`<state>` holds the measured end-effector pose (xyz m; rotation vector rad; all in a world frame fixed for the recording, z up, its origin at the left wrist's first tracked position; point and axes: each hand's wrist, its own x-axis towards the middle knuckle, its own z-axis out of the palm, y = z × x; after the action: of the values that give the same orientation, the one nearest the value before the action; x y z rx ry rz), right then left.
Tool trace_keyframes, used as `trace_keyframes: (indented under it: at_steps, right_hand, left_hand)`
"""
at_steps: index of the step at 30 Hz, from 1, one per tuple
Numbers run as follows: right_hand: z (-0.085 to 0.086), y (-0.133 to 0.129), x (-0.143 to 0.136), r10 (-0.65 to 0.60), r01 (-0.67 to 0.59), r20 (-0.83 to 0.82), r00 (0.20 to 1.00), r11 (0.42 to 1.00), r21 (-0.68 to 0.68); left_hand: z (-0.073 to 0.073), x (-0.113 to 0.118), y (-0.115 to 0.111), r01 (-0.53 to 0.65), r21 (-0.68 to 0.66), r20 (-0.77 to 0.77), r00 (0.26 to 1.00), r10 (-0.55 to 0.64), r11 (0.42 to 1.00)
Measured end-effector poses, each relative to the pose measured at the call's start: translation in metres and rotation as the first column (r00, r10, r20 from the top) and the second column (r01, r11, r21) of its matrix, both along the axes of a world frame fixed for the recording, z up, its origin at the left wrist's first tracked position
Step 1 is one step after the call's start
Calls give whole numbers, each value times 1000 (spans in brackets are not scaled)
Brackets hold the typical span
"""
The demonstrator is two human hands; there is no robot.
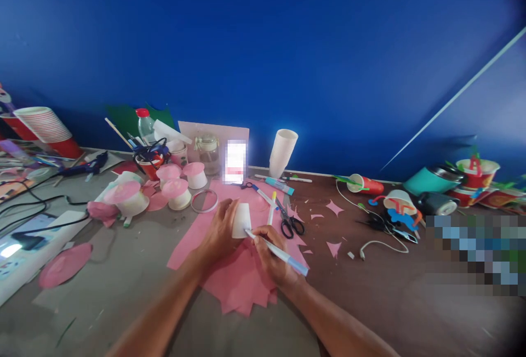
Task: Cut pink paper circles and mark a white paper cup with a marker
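Observation:
My left hand [222, 224] is closed around a small white paper cup [241, 219], steadying it over pink paper sheets [238, 285]. In my right hand [271, 255] is a white marker with a light blue end [290, 261], its tip touching or very near the lower side of the cup. Right of the hands lie black-handled scissors [291, 224] and a white pen with a yellow end [272, 209]. Several white cups with pink paper discs on top [176, 192] stand to the left. A tape ring [204, 202] rests beside the left hand.
Behind the hands are a glass jar [207, 154], a bright blurred screen [235, 160] and a tilted stack of white cups [283, 151]. Pink scraps [334, 248] and a white cable [384, 243] lie to the right. A power strip [45, 247] is at left.

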<state>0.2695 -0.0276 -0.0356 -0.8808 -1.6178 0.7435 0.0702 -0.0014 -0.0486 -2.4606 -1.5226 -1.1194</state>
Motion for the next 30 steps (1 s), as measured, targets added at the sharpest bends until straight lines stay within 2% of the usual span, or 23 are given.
trace_keyframes:
  at_steps: [7,14,18,26,30]
  right_hand:
    - [-1,5,-3,-27,25,-37,999,999,-41]
    - [0,2,-2,-19,19,-7,1000,1000,8]
    - [-1,4,-4,-27,26,-34,999,999,-37]
    - [0,0,-3,-16,15,-26,1000,1000,-16]
    - [-1,3,-4,-34,32,-46,998,999,-43]
  left_hand:
    - [-2,0,0,20,50,2,1000,-20,999]
    - [-3,0,-1,38,62,4,999,-38,997]
    - [-1,1,-1,40,100,1,999,-40,994]
    - [-1,0,0,8,13,-29,1000,-8,1000]
    - [0,0,-1,24,60,-34,999,-22,998]
